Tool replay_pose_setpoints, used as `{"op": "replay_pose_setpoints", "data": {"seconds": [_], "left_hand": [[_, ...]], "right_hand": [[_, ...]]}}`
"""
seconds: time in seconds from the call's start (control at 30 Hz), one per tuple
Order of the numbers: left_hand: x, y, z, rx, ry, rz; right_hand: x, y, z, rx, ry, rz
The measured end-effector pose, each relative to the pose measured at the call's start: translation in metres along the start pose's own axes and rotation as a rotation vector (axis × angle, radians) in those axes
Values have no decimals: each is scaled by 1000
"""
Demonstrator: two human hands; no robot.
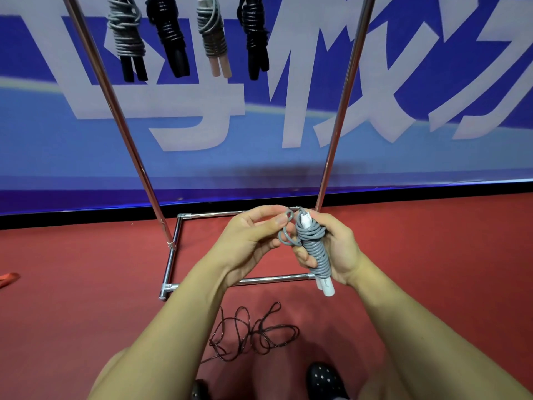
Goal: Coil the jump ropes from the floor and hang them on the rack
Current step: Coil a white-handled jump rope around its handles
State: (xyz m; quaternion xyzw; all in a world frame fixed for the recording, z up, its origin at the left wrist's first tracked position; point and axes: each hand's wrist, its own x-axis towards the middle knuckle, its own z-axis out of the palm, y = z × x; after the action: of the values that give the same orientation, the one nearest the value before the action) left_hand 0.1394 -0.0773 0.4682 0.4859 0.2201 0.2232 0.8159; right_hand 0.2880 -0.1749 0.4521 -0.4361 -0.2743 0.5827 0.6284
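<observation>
Your R hand (336, 249) grips the coiled grey rope (315, 252) w/ white handles, in front of the rack (115, 111). L hand (249, 238) pinches its loose end loop. Dark rope (253, 333) lies uncoiled on floor (86, 284) below. Four coiled ropes (187, 36) hang up top.

Rack (121, 122): polished metal tube, bright chrome finish, mirror-like along uprights and base bars. Floor (86, 264): red, matt, finely textured surface. Banner (259, 125): blue and white printed sheet, smooth, with soft sheen. Grey rope (315, 249): smooth plastic-coated cord, matt; its handles (327, 287) are white, glossy plastic. Floor rope (253, 333): thin dark cord, slightly glossy. Hung ropes (170, 33): grey matt and black glossy cords; black and pale pink handles, smooth. Shoe (324, 381): black, perforated, matt.
</observation>
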Motion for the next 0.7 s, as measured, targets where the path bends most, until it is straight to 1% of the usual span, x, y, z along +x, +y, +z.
{"op": "replay_pose_setpoints", "data": {"seconds": [0.07,0.23,0.37,0.47,0.57,0.7], "left_hand": [[0,1,-2,-7,-15,-19],[-2,3,-3,-40,-77,-100],[-4,3,-3,-50,-152,-108],[-7,5,0,-99,-183,-121],[-10,6,1,-135,-227,-131],[-7,4,-5,-106,-271,-152]], "right_hand": [[1,2,-2,-18,-16,41],[-9,-5,5,-25,-98,77],[-12,-9,6,-54,-153,130],[-16,-10,7,-32,-176,177],[-16,-10,8,-38,-219,176],[-14,-10,8,-25,-239,201]]}}
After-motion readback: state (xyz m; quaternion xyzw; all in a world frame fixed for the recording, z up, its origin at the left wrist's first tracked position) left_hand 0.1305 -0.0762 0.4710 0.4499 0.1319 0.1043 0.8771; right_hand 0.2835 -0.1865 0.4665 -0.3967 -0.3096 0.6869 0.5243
